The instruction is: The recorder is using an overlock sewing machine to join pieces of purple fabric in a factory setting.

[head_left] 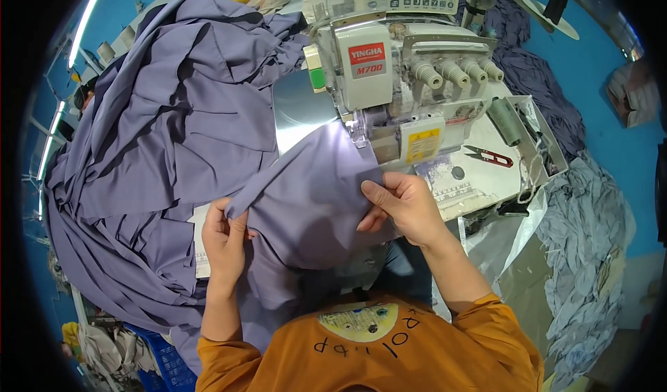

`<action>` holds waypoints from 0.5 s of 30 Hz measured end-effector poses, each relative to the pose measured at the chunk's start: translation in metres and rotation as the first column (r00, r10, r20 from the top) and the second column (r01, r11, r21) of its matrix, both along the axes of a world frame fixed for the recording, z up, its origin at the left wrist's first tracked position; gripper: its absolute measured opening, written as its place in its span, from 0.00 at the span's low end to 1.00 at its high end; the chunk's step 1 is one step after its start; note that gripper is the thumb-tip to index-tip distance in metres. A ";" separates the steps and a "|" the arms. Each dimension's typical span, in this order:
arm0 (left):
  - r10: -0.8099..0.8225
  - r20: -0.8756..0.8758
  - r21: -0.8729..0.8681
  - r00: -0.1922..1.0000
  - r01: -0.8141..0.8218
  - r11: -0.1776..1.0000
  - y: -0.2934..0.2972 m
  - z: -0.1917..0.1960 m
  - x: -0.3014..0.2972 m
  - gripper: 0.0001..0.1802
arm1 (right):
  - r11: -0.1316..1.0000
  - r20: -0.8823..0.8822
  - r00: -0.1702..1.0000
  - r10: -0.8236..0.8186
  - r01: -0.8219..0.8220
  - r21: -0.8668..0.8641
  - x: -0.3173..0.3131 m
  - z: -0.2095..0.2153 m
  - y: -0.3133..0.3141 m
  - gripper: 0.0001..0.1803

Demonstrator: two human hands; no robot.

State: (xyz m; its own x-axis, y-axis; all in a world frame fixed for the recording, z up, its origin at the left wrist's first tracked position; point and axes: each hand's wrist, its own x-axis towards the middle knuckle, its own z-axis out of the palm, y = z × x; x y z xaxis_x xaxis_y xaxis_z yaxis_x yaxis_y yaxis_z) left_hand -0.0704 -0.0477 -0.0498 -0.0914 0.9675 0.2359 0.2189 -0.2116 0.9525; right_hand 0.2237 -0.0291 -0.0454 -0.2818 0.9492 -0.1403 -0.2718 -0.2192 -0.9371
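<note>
Purple fabric (299, 197) spans both hands in the head view, its far end at the sewing machine (368, 65). The left hand (226, 235) pinches its left edge; the right hand (406, 208) grips its right side, thumb on top. Probably light, soft and limp, it seems best held by opposite edges, lightly taut.

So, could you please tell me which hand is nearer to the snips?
The right hand: it holds the cloth, left of the snips and closer to the body. The left hand pinches the cloth much farther left.
</note>
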 end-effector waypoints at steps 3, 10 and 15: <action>0.022 -0.055 0.024 0.998 -0.020 1.000 0.021 0.015 0.003 0.07 | 1.000 0.001 1.000 0.002 -0.002 0.002 0.001 0.001 0.000 0.18; 0.065 -0.148 0.191 0.987 -0.036 0.981 0.084 0.048 0.003 0.06 | 1.000 0.005 1.000 -0.008 0.008 -0.016 0.001 -0.002 0.001 0.16; 0.071 -0.198 0.234 0.978 -0.023 0.972 0.117 0.075 0.008 0.06 | 1.000 0.023 1.000 0.014 -0.014 -0.007 0.000 0.004 0.000 0.18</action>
State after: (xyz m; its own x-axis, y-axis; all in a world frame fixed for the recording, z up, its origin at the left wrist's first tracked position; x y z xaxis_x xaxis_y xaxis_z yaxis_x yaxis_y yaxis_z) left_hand -0.0622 0.0696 0.0248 -0.0626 0.8810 0.4689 0.4182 -0.4034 0.8138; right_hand 0.2233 -0.0296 -0.0416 -0.2919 0.9440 -0.1538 -0.2468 -0.2297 -0.9414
